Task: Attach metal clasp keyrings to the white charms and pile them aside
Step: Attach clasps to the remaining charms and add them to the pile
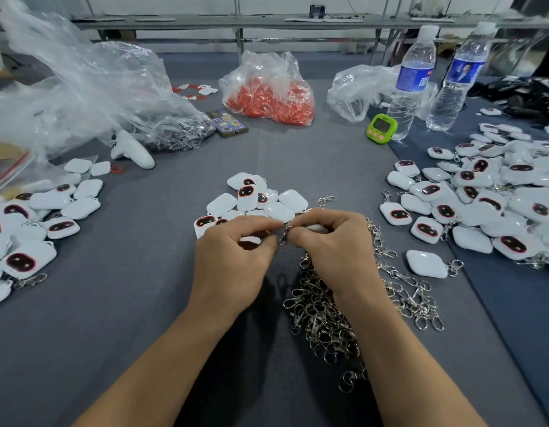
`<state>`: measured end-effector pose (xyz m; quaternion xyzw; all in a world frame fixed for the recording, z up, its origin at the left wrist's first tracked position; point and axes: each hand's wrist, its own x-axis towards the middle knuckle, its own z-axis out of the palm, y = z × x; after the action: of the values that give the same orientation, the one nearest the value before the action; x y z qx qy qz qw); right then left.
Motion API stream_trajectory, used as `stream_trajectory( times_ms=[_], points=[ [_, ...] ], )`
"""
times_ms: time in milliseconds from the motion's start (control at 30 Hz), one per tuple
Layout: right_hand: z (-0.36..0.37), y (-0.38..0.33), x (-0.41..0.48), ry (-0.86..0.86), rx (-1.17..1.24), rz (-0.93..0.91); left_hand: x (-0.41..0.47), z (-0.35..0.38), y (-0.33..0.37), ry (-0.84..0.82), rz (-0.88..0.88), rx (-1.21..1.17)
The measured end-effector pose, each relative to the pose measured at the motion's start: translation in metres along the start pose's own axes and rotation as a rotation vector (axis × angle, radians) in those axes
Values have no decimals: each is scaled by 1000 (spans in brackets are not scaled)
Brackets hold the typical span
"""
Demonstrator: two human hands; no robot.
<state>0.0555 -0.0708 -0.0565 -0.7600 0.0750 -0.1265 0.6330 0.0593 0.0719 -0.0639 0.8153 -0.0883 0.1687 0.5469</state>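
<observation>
left hand [233, 257] pinches a metal clasp keyring [283, 237] against the right hand [334, 241], which curls round a white charm [317, 227], probably to thread its loop. loose clasps [328, 306] lie near, bare charms [257, 198] just beyond, finished pile [498, 195] right.

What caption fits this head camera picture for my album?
Left hand and right hand fit a metal clasp onto a white charm by the clasp pile.
</observation>
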Motion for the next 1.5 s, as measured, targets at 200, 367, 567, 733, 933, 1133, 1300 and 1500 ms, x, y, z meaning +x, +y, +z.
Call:
stream_trajectory(
  times_ms=[200, 367, 567, 733, 933, 1133, 1300, 1500],
  points=[
    [-1, -1, -3, -13, -199, -76, 2, -4, -1, -5, -7, 22],
    [-1, -3, -4, -24, -239, -72, 2, -2, -3, -46, -8, 36],
    [-1, -3, -4, -20, -191, -43, 2, -1, -2, -49, -23, -24],
    [-1, -2, -5, 26, -287, -121, 0, 0, -3, -30, 12, 46],
    [2, -5, -11, 35, -495, -231, -3, -2, -2, 11, 146, 238],
    [3, -4, -10, 17, -260, -126, 2, -1, -4, 54, -46, 79],
    [0, -5, -7, 16, -174, -114, 5, -3, -5, -21, -113, -68],
    [-1, -3, -6, 37, -242, -145, 3, -2, -6, -91, -107, -43]
  ],
)
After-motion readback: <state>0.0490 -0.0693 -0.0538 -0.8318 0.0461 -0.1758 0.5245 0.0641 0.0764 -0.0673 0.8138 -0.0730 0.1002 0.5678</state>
